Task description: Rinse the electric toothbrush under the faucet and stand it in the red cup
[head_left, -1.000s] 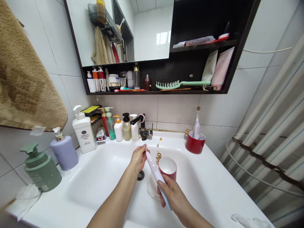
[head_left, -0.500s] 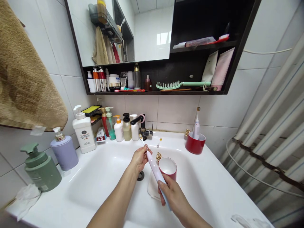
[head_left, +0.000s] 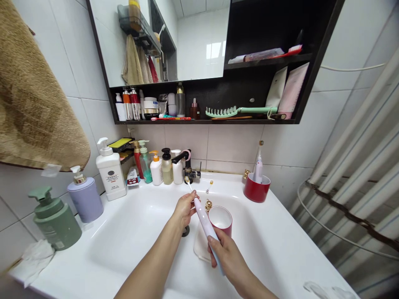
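An electric toothbrush with a pink-to-blue handle (head_left: 204, 220) slants over the sink. My right hand (head_left: 229, 253) is wrapped round the lower, blue part of it. At its upper end my left hand (head_left: 186, 207) pinches the slim white brush head (head_left: 188, 184), where it meets the handle. The bristles point up toward the black faucet (head_left: 186, 164). Behind the handle stands a red cup (head_left: 222, 220) with a white inside, in the sink on a pale flat piece (head_left: 201, 249), partly hidden by my right hand. Another brush head (head_left: 209, 186) lies on the sink's back ledge.
A second red cup (head_left: 256, 193) holding another electric toothbrush (head_left: 258, 168) stands on the right rim. Pump bottles (head_left: 110, 174) line the left and back edges. The shelf cabinet (head_left: 205, 121) hangs above, with a green hairbrush (head_left: 240, 110). White pipes (head_left: 368, 182) run at the right.
Hardly anything differs. The brush head and my left hand have shifted slightly to the right, and the whole view has moved a touch; both hands keep their hold.
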`<state>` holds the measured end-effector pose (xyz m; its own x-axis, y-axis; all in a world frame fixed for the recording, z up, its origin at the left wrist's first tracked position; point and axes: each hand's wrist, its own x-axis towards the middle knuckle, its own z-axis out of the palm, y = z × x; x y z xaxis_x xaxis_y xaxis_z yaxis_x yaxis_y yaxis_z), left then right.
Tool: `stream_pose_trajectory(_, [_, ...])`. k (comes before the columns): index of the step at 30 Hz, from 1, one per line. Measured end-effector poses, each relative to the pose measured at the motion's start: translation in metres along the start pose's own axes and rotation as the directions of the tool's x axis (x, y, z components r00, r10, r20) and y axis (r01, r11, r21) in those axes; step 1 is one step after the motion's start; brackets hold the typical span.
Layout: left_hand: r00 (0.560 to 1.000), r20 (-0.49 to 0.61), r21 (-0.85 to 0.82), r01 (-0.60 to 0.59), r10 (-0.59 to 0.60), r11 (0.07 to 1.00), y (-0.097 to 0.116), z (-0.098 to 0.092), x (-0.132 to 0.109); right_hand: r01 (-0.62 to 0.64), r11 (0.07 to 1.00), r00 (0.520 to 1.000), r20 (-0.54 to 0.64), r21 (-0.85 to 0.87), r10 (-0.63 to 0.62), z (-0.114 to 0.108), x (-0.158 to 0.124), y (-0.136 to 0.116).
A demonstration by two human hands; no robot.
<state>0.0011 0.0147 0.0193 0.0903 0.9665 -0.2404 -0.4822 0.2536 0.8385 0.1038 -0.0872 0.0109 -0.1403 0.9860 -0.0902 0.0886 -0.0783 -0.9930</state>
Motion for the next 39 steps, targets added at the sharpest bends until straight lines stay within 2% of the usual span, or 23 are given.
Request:
stream_pose_trajectory(14, [0.994,-0.004,0.035,-0.105,0.106,0.994,0.004,0.007,-0.010,0.037,0.999,0.999,-0.029,-0.008,-0.037,-0.001,0.004,0.002])
stream_pose_trajectory(20, [0.987,0.061,0.098,-0.153,0.147,0.983,0.004,0.007,-0.009,-0.009,0.991,1.000,0.002,0.134,0.009,0.002,0.002,0.003])
stream_pose_trajectory(25, [0.980,0.108,0.110,-0.178,0.166,0.978,0.000,0.018,-0.016,0.014,0.972,0.997,0.070,0.235,-0.031,0.003,0.001,0.002])
stream_pose_trajectory(26, [0.977,0.120,0.114,-0.191,0.177,0.975,-0.001,0.020,-0.018,0.045,0.976,0.998,0.040,0.212,-0.054,0.001,0.004,-0.001])
stream_pose_trajectory(28, [0.966,0.127,0.159,-0.243,0.224,0.957,-0.004,0.022,-0.021,0.151,0.984,0.985,-0.101,0.097,-0.141,-0.008,0.016,-0.010])
stream_pose_trajectory(30, [0.946,0.144,0.297,-0.320,0.289,0.900,-0.009,0.021,-0.022,0.264,0.963,0.919,-0.288,-0.057,-0.269,-0.022,0.035,-0.020])
stream_pose_trajectory(32, [0.922,0.204,0.518,-0.386,0.328,0.763,-0.019,0.016,-0.022,0.289,0.951,0.881,-0.357,-0.112,-0.310,-0.038,0.056,-0.026])
stream_pose_trajectory(34, [0.902,0.283,0.712,-0.425,0.325,0.559,-0.031,0.011,-0.021,0.277,0.945,0.863,-0.388,-0.171,-0.323,-0.050,0.073,-0.024])
stream_pose_trajectory(36, [0.894,0.329,0.816,-0.432,0.305,0.384,-0.045,0.007,-0.021,0.245,0.939,0.858,-0.396,-0.242,-0.326,-0.058,0.084,-0.014])
stream_pose_trajectory(39, [0.881,0.355,0.859,-0.439,0.312,0.262,-0.062,0.006,-0.018,0.203,0.913,0.857,-0.387,-0.354,-0.340,-0.061,0.085,0.003])
